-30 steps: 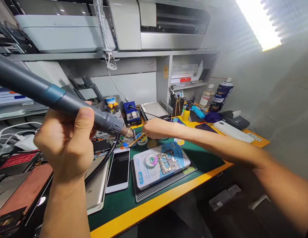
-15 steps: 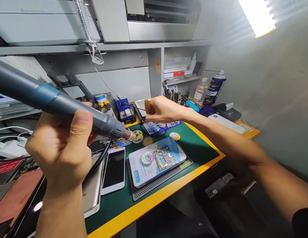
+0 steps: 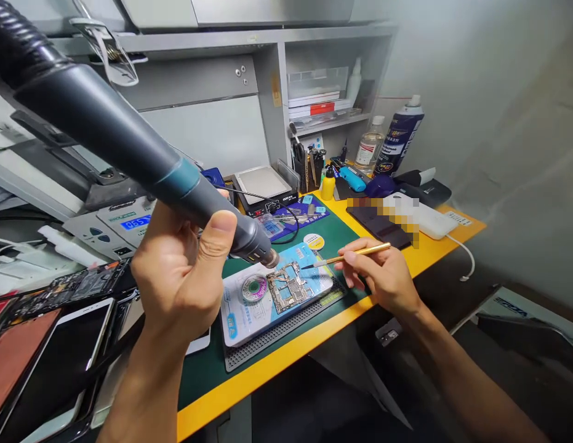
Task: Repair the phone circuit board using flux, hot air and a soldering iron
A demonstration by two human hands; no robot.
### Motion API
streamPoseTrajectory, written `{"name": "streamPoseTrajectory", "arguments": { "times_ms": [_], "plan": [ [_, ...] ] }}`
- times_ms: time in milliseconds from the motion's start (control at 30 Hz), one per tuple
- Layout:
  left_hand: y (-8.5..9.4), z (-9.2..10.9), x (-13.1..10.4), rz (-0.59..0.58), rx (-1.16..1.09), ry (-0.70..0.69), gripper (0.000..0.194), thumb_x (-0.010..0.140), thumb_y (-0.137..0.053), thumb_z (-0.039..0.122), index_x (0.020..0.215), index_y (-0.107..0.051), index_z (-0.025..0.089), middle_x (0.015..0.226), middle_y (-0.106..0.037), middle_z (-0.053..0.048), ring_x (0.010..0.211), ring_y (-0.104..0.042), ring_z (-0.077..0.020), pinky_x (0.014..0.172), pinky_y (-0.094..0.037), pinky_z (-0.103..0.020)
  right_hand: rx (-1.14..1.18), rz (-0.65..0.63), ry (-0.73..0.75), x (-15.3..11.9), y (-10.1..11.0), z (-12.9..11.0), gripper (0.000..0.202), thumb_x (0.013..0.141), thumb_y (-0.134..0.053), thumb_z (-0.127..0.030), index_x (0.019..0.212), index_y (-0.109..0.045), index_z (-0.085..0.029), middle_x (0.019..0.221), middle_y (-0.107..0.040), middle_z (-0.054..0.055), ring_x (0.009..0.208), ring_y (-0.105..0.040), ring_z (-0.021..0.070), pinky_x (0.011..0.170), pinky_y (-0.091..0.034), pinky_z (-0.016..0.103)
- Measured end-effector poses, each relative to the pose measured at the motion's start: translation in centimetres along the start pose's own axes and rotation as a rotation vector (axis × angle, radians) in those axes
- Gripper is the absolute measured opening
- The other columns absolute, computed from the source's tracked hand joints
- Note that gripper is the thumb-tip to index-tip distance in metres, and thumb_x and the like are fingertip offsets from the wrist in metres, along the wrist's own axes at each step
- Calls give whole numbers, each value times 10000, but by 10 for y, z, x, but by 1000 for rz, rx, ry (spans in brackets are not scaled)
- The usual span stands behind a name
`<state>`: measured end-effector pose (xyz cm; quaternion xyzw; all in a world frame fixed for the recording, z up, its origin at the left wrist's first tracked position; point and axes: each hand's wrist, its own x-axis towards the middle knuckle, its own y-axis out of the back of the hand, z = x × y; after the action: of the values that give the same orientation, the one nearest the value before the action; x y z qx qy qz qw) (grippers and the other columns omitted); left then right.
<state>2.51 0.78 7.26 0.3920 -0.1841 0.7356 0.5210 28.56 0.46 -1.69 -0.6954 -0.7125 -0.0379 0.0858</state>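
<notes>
Left hand (image 3: 182, 271) wrapped round heat gun (image 3: 124, 135); right hand (image 3: 385, 277) pinching thin brush (image 3: 330, 261). Circuit board (image 3: 293, 288) on box (image 3: 244, 326): likely light, stiff, fragile; best held by edges.

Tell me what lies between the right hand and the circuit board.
Head view: a thin brush, held in the right hand, bridges the stretch, dark tip toward the circuit board; contact is unclear.

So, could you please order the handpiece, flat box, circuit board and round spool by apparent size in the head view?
1. Handpiece, nearest the camera
2. Flat box
3. Circuit board
4. Round spool
</notes>
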Motion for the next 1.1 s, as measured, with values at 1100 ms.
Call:
{"name": "streamPoseTrajectory", "arguments": {
  "times_ms": [1100],
  "plan": [
    [-10, -2, -15, -154, -36, 114, 203, 1004, -630, 449, 1054, -664, 255, 1005, -684, 7, 960, -646, -131, 862, -489, -267, -211, 183, -120, -36, -27, 0, 331, 880, -768, -525, 789, -715, -211, 483, -548, -26, 448, -463, 116, 433, -353, 244]
  ]
}}
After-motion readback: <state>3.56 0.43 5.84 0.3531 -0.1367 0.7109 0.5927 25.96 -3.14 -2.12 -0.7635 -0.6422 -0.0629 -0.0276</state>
